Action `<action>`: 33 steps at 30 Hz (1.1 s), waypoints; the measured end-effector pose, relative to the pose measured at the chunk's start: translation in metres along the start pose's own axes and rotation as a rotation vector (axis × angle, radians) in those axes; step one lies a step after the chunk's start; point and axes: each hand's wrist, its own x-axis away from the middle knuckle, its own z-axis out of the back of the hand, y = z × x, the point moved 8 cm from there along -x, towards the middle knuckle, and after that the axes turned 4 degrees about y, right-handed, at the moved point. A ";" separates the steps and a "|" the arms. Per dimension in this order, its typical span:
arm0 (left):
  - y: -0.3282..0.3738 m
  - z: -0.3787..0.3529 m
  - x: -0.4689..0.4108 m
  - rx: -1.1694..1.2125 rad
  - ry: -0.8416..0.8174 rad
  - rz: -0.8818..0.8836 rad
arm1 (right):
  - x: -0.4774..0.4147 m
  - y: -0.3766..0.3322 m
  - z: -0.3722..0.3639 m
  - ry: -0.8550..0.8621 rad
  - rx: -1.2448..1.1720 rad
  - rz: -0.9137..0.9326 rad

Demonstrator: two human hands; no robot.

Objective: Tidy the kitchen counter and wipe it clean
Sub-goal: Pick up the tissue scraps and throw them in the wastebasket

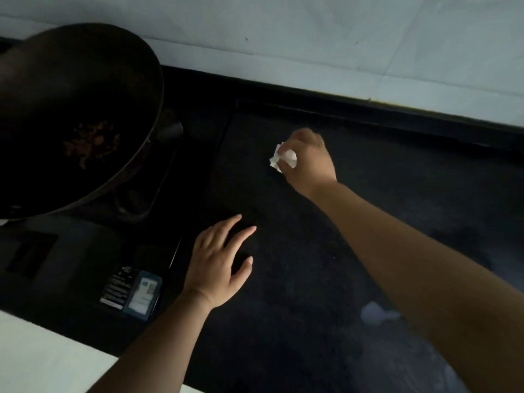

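Right hand (307, 160) clutches crumpled tissue (283, 158); left hand (219, 265) spread flat on worktop (397, 180). Risk: thin tissue shreds, missing pale smear (377, 313).

Dim, murky, softly blurred frame

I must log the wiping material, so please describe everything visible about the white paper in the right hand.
The white paper is a small crumpled wad, like tissue or a napkin. The right hand grips it in its closed fingers, and creased corners stick out on the left. It is at the dark counter, far side, right of the wok.
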 end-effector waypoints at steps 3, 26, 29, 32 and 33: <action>-0.001 -0.001 0.002 0.000 -0.002 0.007 | -0.004 0.006 -0.010 -0.013 0.039 0.049; -0.002 -0.001 0.001 0.030 0.017 -0.065 | 0.146 -0.010 0.017 0.115 -0.148 -0.410; 0.004 0.006 -0.002 0.100 -0.042 -0.089 | 0.211 -0.027 0.034 0.218 -0.249 -0.622; 0.024 0.024 0.005 0.187 -0.134 -0.196 | 0.275 -0.049 0.041 0.276 -0.340 -0.744; 0.033 0.032 0.012 0.236 -0.156 -0.242 | 0.295 -0.057 0.043 0.299 -0.365 -0.770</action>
